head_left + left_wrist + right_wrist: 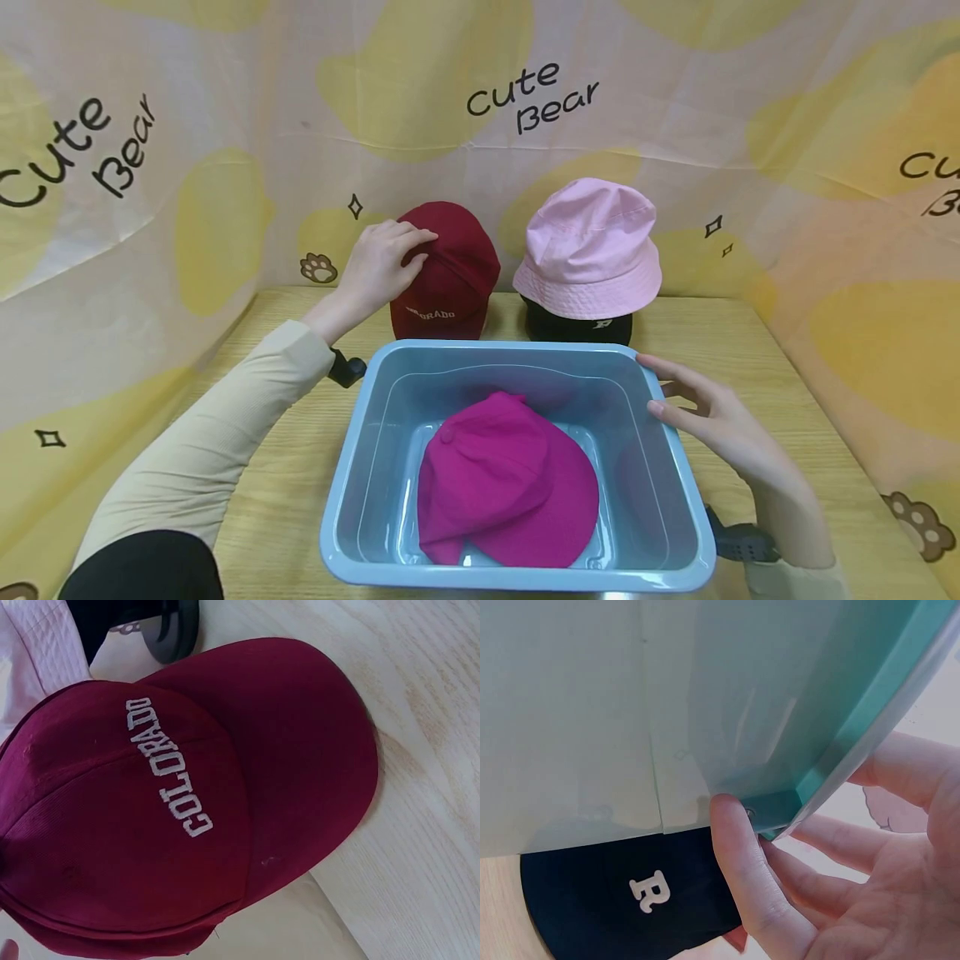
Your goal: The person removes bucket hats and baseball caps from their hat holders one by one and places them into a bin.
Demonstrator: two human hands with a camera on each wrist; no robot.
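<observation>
My left hand (386, 258) is over the crown of a dark red baseball cap (457, 275), its thumb and forefinger a little apart. White lettering on the cap reads COLORADO; its brim (315, 757) faces me. In the left wrist view only a fingertip (9, 950) shows, beside the cap. My right hand (720, 417) grips the right rim of a light blue plastic basin (517, 348) near its far corner, thumb on one side and fingers on the other. Inside the basin lies a magenta baseball cap (502, 483), brim to the right.
A pink bucket hat (588, 242) sits on top of a black cap (577, 325) with a white letter R, behind the basin. The wooden table (757, 358) backs onto a yellow and cream patterned cloth (420, 83).
</observation>
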